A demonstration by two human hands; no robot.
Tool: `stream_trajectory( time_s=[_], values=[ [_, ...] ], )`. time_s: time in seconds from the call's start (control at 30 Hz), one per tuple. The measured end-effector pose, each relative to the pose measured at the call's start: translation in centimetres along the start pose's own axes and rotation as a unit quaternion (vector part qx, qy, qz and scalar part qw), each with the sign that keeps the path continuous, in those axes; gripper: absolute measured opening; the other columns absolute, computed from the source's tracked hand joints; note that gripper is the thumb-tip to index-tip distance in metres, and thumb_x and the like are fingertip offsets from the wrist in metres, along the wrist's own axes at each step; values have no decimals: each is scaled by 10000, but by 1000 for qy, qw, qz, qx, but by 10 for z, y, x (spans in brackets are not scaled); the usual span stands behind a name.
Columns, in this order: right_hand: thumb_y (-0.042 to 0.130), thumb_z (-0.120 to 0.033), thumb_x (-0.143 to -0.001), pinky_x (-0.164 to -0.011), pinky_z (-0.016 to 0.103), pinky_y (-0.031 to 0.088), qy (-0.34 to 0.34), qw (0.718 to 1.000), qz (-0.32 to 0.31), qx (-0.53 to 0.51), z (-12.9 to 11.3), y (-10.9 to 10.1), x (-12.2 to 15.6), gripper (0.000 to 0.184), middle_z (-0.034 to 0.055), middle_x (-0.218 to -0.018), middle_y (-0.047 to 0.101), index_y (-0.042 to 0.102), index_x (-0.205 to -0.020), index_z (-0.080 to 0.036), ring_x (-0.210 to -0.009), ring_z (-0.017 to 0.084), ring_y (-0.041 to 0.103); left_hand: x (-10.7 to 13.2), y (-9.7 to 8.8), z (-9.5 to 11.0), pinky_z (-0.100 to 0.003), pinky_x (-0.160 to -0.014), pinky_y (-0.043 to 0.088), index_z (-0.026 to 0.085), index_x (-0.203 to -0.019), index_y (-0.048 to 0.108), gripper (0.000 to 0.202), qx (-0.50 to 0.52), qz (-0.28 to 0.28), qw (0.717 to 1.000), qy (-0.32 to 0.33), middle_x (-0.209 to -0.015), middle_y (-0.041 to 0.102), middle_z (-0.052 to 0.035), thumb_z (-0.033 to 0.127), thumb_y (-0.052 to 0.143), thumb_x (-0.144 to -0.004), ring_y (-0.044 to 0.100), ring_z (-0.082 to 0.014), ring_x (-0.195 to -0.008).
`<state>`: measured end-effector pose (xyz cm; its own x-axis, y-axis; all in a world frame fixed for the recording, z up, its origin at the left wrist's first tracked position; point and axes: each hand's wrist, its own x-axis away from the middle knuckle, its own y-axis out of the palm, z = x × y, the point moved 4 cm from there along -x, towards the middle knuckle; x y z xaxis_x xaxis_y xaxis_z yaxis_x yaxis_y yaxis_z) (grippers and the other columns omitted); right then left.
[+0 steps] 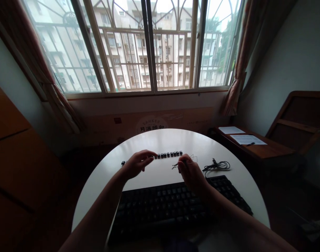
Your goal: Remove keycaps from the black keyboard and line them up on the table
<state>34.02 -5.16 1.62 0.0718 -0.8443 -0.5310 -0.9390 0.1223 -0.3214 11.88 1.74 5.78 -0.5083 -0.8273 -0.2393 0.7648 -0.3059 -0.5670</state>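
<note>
A row of several small black keycaps (pixel 168 154) runs across the white round table, beyond a black keyboard (pixel 160 203). My left hand (pixel 137 162) reaches to the row's left end, its fingers stretched out over the nearest keycaps and its thumb apart below them. One more keycap (pixel 123 163) sits alone, left of that hand. My right hand (pixel 190 171) is closed around a thin wire keycap puller (pixel 175 166), just past the keyboard and near the row's right end. Wire shows on both sides of the fist; the middle of the tool is hidden.
A coiled black cable (pixel 217 166) lies on the round table (pixel 94 190), right of my right hand. Papers (pixel 247 139) and a pen (pixel 250 144) rest on a wooden side table (pixel 256 151) at the right. A barred window (pixel 151 49) stands beyond, between curtains.
</note>
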Motion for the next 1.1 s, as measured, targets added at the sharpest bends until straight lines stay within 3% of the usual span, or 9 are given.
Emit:
stream_trajectory(
  time_s=[0.17,0.3,0.37,0.5,0.7,0.93,1.1],
  values=[
    [389,-464,-1010,-505,229,312,-6,999,-24,-24,8,1,0,269,-39,-637,481,444,-920,-217,-500,106,412,-19,-41,-1,-202,-420,424,140,-1012,690,382,-40,146,988,2,-634,558,24,464,636,-818,481,-81,-465],
    [396,-447,-1008,-522,237,297,-18,999,-30,-8,7,0,1,270,-39,-629,451,447,-880,-215,-517,109,390,-38,-57,-12,-218,-454,475,140,-940,676,365,-79,185,979,11,-779,652,-39,465,668,-773,587,-136,-602],
    [379,-444,-1015,-522,239,291,-19,999,-46,-12,4,0,1,280,-38,-628,443,448,-869,-215,-518,110,381,-43,-57,-25,-239,-503,504,145,-946,672,366,-111,172,979,10,-851,685,-62,469,661,-775,624,-161,-669],
    [358,-441,-1025,-539,245,307,-28,997,-67,-25,1,0,2,295,-30,-636,439,461,-870,-212,-545,118,400,-40,-45,-50,-309,-743,533,178,-1011,673,332,-216,118,969,7,-880,723,-52,452,602,-838,663,-177,-756],
    [351,-455,-1027,-527,246,306,-16,992,-113,-57,-1,3,5,311,-29,-631,404,459,-862,-214,-546,119,369,-29,-16,-64,-303,-653,433,210,-953,694,276,-418,47,907,-26,-825,686,-65,348,456,-926,621,-214,-747],
    [386,-488,-1009,-497,238,289,17,987,-121,-100,-1,6,7,327,-35,-613,379,466,-852,-212,-533,114,349,-24,0,-52,-299,-710,433,217,-929,653,199,-389,5,920,43,-896,690,-53,260,459,-917,600,-219,-870],
    [390,-501,-1006,-497,242,304,28,987,-121,-106,2,8,8,337,-32,-625,381,473,-855,-211,-535,115,357,-21,-4,-61,-294,-716,452,248,-1037,689,211,-374,-5,927,18,-908,695,-45,273,594,-850,621,-212,-845]
  ],
)
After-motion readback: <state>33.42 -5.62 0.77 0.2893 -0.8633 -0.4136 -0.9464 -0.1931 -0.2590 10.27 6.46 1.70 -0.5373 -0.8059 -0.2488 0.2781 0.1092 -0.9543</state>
